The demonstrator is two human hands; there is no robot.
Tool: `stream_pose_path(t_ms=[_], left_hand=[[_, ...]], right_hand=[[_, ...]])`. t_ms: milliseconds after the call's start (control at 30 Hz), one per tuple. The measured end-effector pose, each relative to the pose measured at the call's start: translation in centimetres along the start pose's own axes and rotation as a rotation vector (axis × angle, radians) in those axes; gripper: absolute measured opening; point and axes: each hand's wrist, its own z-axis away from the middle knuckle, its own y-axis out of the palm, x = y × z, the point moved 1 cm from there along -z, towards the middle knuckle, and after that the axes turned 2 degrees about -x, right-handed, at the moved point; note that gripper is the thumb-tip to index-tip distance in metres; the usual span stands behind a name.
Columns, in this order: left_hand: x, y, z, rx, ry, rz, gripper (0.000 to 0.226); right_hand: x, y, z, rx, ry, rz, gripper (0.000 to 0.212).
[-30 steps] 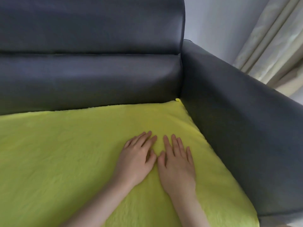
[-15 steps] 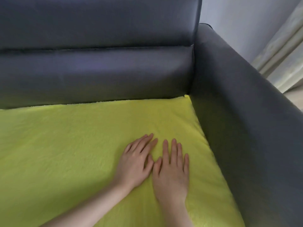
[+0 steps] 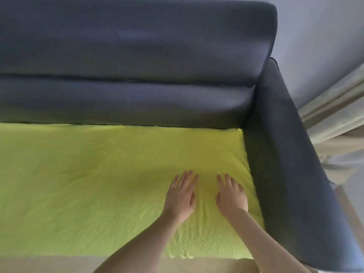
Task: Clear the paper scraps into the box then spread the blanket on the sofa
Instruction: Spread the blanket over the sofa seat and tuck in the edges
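Two flat hands smoothing a yellow-green blanket over a dark sofa seat.

The blanket [image 3: 98, 184] covers the seat of the sofa [image 3: 137, 56] from backrest to front edge, reaching the right armrest [image 3: 291, 164]. The left hand [image 3: 181, 196] and right hand [image 3: 231, 198] rest on it near that armrest, slightly apart, fingers straight, grasping nothing. Spreading looks almost finished; only faint wrinkles remain. No paper scraps or box are visible. A pale wall [image 3: 315, 36] and curtain [image 3: 334, 119] stand behind.

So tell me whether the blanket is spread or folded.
Spread: the blanket lies flat across the sofa seat, both hands flat on it.
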Motion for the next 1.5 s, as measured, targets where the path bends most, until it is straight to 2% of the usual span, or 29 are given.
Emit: stream_pose_path(t_ms=[167,333,500,667,967,1133,1400,1500], left_hand=[[9.4,-7.8,8.4,0.001,-0.251,-0.064,0.062],[19.0,-14.7,12.0,-0.082,-0.483,-0.072,0.059],[25.8,-19.9,12.0,-0.129,-0.518,-0.056,0.06],[32.3,-23.4,13.7,-0.088,-0.456,-0.094,0.061],[42.9,-24.4,15.3,0.04,-0.449,-0.19,0.062],[46.4,-24.1,14.4,0.068,-0.549,-0.119,0.062],[51.2,-22.7,12.8,0.073,-0.643,-0.019,0.06],[51.7,-21.2,13.0,0.11,-0.659,0.036,0.06]], right_hand=[[4.3,-6.3,4.5,0.207,-0.013,0.101,0.069],[12.2,-13.0,3.2,0.291,-0.106,0.146,0.058],[22.7,-18.6,0.3,0.215,-0.2,0.144,0.049],[33.9,-20.9,-1.2,0.258,-0.261,0.119,0.048],[48.3,-20.4,-3.5,0.372,-0.365,0.062,0.045],[51.5,-19.7,-6.1,0.386,-0.434,0.145,0.045],[55.5,-20.1,-11.3,0.321,-0.448,0.131,0.04],[56.2,-18.7,-11.7,0.357,-0.445,0.163,0.04]])
